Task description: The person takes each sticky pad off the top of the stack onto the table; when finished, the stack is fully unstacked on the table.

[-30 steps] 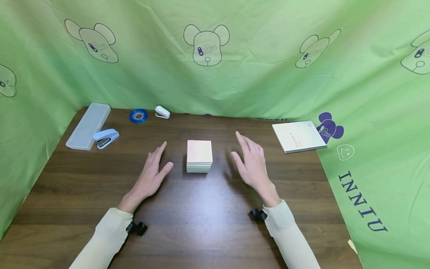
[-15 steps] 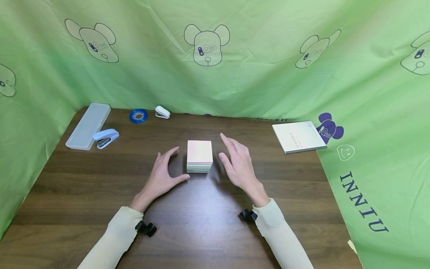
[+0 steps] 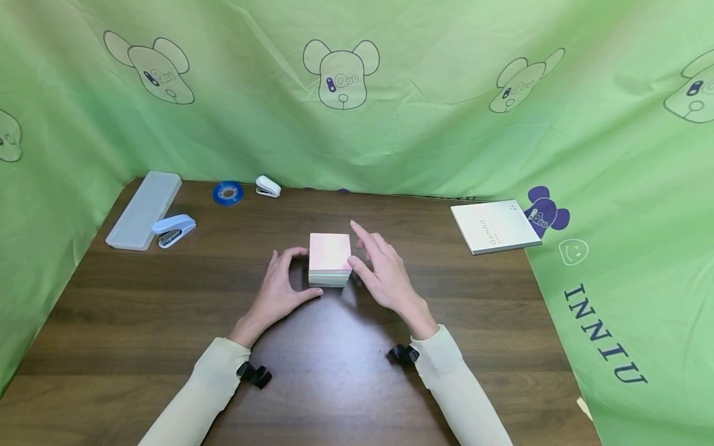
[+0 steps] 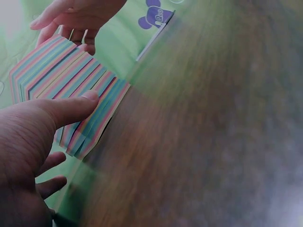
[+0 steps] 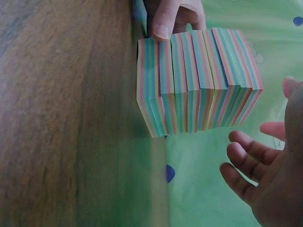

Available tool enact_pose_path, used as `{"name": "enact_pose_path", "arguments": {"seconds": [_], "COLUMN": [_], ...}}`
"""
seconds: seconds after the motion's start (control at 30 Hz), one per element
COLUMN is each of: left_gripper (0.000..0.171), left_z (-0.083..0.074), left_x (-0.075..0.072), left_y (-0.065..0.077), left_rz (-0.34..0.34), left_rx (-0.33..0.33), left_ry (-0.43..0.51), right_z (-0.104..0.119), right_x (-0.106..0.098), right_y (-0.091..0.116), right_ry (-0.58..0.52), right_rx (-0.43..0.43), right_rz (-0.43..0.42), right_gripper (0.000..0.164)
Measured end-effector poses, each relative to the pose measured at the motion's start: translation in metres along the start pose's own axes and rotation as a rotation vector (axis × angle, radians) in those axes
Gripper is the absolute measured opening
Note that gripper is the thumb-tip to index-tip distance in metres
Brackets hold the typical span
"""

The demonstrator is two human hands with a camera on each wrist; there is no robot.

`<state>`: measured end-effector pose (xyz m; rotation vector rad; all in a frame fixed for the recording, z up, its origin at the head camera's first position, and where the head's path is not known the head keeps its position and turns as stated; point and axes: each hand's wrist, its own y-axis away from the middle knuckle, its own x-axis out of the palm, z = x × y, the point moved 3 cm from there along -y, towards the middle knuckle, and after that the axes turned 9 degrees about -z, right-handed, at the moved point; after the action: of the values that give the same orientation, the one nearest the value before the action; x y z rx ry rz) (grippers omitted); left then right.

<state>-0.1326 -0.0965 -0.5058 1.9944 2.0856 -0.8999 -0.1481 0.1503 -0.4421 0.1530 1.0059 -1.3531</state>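
In the head view a square stack of pastel paper notes point(image 3: 330, 251), pink and cream on top, sits mid-table. Its striped sides show slightly uneven layers in the right wrist view, where the stack point(image 5: 194, 82) appears turned sideways. My left hand point(image 3: 276, 294) curves round the stack's left side, thumb low across the near face, index fingertip at the left edge. The left thumb point(image 4: 78, 109) overlaps the striped side in the left wrist view. To the right, my right hand point(image 3: 387, 272) has extended fingers, its thumb tip close to the stack's right top edge.
Along the back left of the wooden table point(image 3: 346, 384) lie a pale pencil case point(image 3: 145, 210), a blue stapler point(image 3: 175, 229), a blue tape roll point(image 3: 228, 193) and a small white stapler point(image 3: 268, 186). A white notebook point(image 3: 495, 226) lies back right. Green cloth point(image 3: 418, 142) hangs behind.
Both hands have moved inward from either side to the stack. The left thumb and fingers have spread round its left side; the right hand has come up to its right edge.
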Motion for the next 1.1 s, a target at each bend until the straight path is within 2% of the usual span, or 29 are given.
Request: {"name": "enact_pose_path", "arguments": {"seconds": [0.23,0.43,0.57,0.7,0.93,1.1], "left_gripper": [0.087,0.090,0.089,0.087,0.086,0.086], "left_z": [0.002,0.003,0.005,0.008,0.012,0.013], "left_x": [0.002,0.002,0.002,0.002,0.001,0.001], "left_y": [-0.001,-0.006,-0.009,-0.010,-0.010,-0.010], "left_rz": [0.002,0.060,0.087,0.085,0.084,0.083], "left_rx": [0.025,-0.002,0.000,0.032,0.067,0.080], "left_ry": [0.002,-0.021,-0.049,-0.058,-0.038,-0.023], "right_z": [0.000,-0.001,-0.002,-0.002,-0.004,-0.005], "right_x": [0.004,0.006,0.008,0.010,0.011,0.011], "right_y": [-0.001,-0.005,-0.008,-0.010,-0.009,-0.009], "right_ry": [-0.045,-0.058,-0.082,-0.107,-0.149,-0.187], "right_rx": [0.051,0.111,0.127,0.123,0.118,0.137], "right_rz": [0.115,0.137,0.149,0.156,0.144,0.142], "right_gripper": [0.076,0.094,0.100,0.099,0.087,0.089]}}
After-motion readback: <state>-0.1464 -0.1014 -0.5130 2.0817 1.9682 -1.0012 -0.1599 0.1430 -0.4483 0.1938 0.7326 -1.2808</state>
